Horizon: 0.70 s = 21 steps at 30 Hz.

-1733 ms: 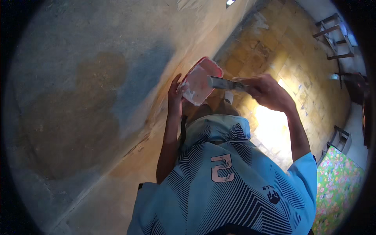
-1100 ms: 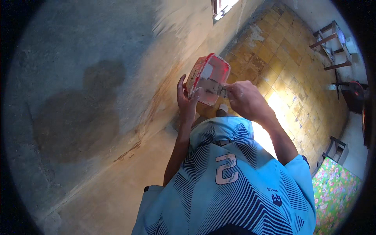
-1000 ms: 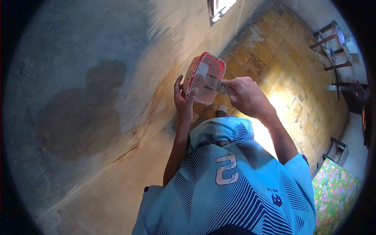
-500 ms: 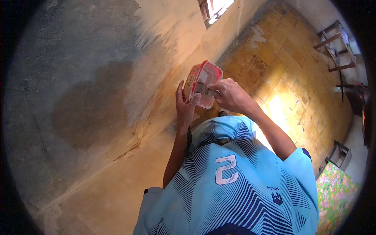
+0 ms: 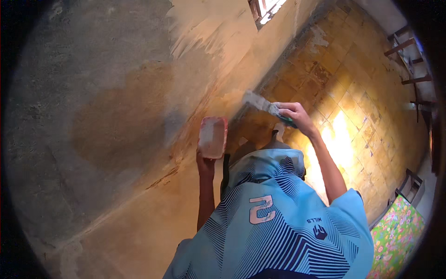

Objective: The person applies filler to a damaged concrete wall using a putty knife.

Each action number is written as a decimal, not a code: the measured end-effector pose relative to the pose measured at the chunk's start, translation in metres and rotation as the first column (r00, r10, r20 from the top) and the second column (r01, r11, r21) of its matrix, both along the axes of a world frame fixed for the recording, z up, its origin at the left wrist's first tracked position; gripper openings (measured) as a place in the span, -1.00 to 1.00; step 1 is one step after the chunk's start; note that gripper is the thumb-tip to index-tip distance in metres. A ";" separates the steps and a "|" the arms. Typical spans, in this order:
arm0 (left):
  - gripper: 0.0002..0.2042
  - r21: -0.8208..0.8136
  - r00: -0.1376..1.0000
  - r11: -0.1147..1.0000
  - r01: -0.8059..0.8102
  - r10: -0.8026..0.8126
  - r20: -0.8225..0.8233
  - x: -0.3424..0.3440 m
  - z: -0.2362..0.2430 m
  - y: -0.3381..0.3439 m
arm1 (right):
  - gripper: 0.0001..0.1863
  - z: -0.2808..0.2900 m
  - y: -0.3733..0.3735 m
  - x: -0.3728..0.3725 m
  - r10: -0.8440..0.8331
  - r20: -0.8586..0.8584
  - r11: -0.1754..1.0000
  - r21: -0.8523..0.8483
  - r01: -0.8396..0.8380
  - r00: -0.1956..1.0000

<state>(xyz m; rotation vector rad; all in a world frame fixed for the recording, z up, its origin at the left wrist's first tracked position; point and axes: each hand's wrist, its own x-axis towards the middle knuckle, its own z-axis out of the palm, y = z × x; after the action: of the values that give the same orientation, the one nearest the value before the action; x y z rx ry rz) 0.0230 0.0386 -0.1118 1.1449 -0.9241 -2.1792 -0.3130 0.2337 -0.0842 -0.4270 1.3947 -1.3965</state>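
1. Before us in the room, a person's bare left forearm stretches nearly straight ahead.
2. The left hand is held out at its end, gripping, its fingertips partly hidden; the left wrist runs in line.
3. The right forearm slants inward from the person's right.
4. The right hand, well apart from the left, grips with bent fingers.

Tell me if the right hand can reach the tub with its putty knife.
Likely yes: the left hand holds the rectangular tub open side exposed, and nothing visible blocks the gap to the putty knife in the right hand.
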 end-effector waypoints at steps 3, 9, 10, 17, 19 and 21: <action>-0.42 0.025 0.999 1.000 -0.016 0.016 -0.032 0.030 0.010 -0.018 | -0.59 -0.030 -0.042 0.036 -0.186 0.152 0.972 -0.116 0.205 0.971; -0.41 0.057 1.000 0.998 -0.006 0.006 -0.012 0.092 0.014 -0.050 | -0.57 -0.101 -0.141 0.118 -0.491 -0.040 0.871 -0.010 0.491 0.870; -0.42 0.053 1.000 0.999 0.012 -0.014 0.019 0.100 0.018 -0.055 | -0.57 -0.101 -0.157 0.127 -0.498 -0.038 0.867 -0.012 0.498 0.866; -0.42 0.038 0.999 0.999 0.014 -0.016 0.051 0.140 0.005 -0.082 | -0.69 -0.108 -0.223 0.154 -0.724 -0.530 0.603 -0.176 0.778 0.441; -0.44 0.085 0.996 0.996 -0.005 -0.002 0.086 0.139 0.012 -0.083 | -0.75 -0.117 -0.235 0.161 -0.758 -0.558 0.550 -0.268 0.791 0.338; -0.44 0.072 0.997 0.997 -0.002 -0.004 0.081 0.155 0.002 -0.090 | -0.77 -0.116 -0.247 0.168 -0.766 -0.409 0.604 -0.193 0.773 0.496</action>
<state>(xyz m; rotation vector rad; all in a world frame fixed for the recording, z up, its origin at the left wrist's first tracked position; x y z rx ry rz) 0.1777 -0.0510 -0.1097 1.2756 -0.8859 -2.1974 -0.1448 -0.0136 -0.1999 -0.0798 2.1537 -2.1029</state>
